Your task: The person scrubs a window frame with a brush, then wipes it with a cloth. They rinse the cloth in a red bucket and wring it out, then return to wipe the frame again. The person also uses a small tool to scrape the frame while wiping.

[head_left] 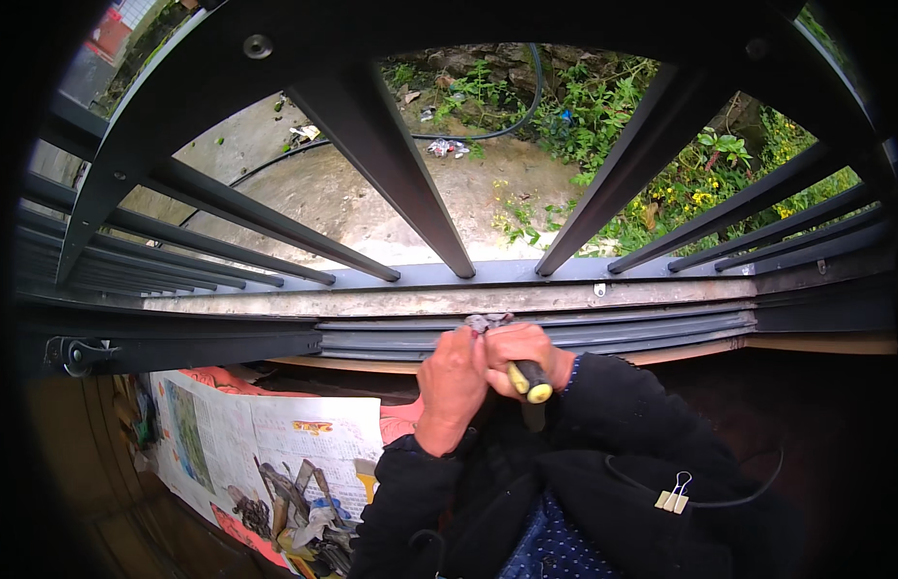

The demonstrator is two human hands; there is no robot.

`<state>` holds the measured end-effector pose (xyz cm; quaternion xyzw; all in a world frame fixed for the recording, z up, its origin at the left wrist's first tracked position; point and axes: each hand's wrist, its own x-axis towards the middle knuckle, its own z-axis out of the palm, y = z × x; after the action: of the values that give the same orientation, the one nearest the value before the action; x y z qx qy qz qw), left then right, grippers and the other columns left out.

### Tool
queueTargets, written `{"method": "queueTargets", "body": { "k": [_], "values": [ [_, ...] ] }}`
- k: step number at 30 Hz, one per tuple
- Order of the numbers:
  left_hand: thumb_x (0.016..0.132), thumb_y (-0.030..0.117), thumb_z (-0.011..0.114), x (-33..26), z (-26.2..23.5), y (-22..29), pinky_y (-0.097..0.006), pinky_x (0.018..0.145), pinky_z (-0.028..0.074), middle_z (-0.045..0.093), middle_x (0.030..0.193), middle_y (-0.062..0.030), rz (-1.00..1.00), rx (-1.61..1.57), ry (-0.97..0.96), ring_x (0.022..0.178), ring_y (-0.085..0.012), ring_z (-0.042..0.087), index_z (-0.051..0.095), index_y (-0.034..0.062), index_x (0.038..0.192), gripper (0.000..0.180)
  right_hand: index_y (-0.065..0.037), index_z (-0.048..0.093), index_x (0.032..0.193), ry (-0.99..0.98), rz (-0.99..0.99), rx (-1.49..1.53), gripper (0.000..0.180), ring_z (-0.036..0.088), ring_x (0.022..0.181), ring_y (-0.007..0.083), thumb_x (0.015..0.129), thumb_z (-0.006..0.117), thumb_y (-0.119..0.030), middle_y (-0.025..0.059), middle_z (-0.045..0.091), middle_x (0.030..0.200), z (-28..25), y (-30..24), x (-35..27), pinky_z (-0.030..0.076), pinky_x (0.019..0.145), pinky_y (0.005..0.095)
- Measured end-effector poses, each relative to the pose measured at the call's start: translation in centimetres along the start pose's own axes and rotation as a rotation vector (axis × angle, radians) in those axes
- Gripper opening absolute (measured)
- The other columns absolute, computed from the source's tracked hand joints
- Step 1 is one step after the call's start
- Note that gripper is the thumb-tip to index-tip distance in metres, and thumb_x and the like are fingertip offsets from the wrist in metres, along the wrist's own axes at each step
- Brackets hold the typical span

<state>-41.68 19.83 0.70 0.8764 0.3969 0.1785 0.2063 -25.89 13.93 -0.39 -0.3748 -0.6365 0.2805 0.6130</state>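
Note:
My right hand [522, 349] is closed around a screwdriver with a yellow and black handle [532, 379], its tip hidden toward the grey window track [642, 328]. Pressed against it on the left, my left hand [452, 384] pinches something small and dark [489, 321] at the track's edge; what it is I cannot tell. Both hands sit right at the sill, below the dark window bars [391, 174]. Black sleeves cover both forearms.
Newspaper sheets [256, 434] with scattered metal parts and scraps [294, 502] lie at lower left. A roller fitting [72, 352] sits on the left frame. Outside below are a concrete path [352, 203], a black hose and green plants [680, 183]. A binder clip [673, 497] hangs on my clothing.

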Motion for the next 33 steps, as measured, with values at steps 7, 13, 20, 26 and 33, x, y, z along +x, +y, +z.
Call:
{"method": "queueTargets", "body": {
  "k": [7, 13, 20, 26, 33],
  "values": [
    [0.098, 0.024, 0.062, 0.3, 5.6, 9.2, -0.057, 0.062, 0.055, 0.067, 0.091, -0.0194, -0.002, -0.091, -0.347, 0.074, -0.0446, 0.069, 0.063, 0.0058, 0.097, 0.018, -0.005, 0.048, 0.070, 0.169, 0.100, -0.088, 0.027, 0.055, 0.055, 0.0260, 0.086, 0.070, -0.007, 0.0086, 0.055, 0.064, -8.2, -3.8, -6.6, 0.045, 0.055, 0.0382],
    [0.098, 0.022, 0.063, 1.9, 7.6, 13.0, -0.054, 0.069, 0.055, 0.068, 0.091, -0.0198, 0.156, -0.369, -0.360, 0.081, -0.0435, 0.069, 0.067, 0.0037, 0.094, 0.020, -0.005, 0.051, 0.073, 0.246, 0.288, -0.279, 0.026, 0.054, 0.056, 0.0200, 0.087, 0.073, -0.005, 0.0072, 0.059, 0.065, -13.2, -7.5, -9.4, 0.045, 0.057, 0.0330],
    [0.093, 0.012, 0.071, 0.3, 0.7, 5.0, -0.044, 0.069, 0.054, 0.070, 0.088, -0.0185, -0.054, -0.380, -0.002, 0.078, -0.0376, 0.069, 0.074, -0.0002, 0.104, 0.017, -0.005, 0.058, 0.073, 0.406, 0.261, 0.033, 0.022, 0.060, 0.057, 0.0180, 0.083, 0.077, -0.008, 0.0078, 0.062, 0.069, -3.9, -0.5, -3.7, 0.048, 0.054, 0.0326],
    [0.095, 0.010, 0.070, -0.6, -4.6, -4.0, -0.039, 0.073, 0.055, 0.074, 0.094, -0.0187, -0.261, -0.168, 0.344, 0.082, -0.0297, 0.072, 0.073, -0.0047, 0.110, 0.021, -0.007, 0.061, 0.082, 0.233, 0.034, 0.015, 0.018, 0.059, 0.059, 0.0250, 0.085, 0.077, -0.014, 0.0088, 0.058, 0.071, 6.6, 4.2, 4.8, 0.046, 0.054, 0.0375],
    [0.097, 0.014, 0.068, -1.5, -3.5, -7.2, -0.045, 0.072, 0.053, 0.070, 0.094, -0.0182, -0.356, -0.117, 0.249, 0.082, -0.0389, 0.068, 0.072, -0.0024, 0.109, 0.021, -0.005, 0.056, 0.076, 0.001, -0.227, 0.120, 0.021, 0.058, 0.065, 0.0309, 0.083, 0.074, -0.002, 0.0110, 0.057, 0.072, 8.6, 5.7, 6.0, 0.048, 0.061, 0.0410]
  ]
}}
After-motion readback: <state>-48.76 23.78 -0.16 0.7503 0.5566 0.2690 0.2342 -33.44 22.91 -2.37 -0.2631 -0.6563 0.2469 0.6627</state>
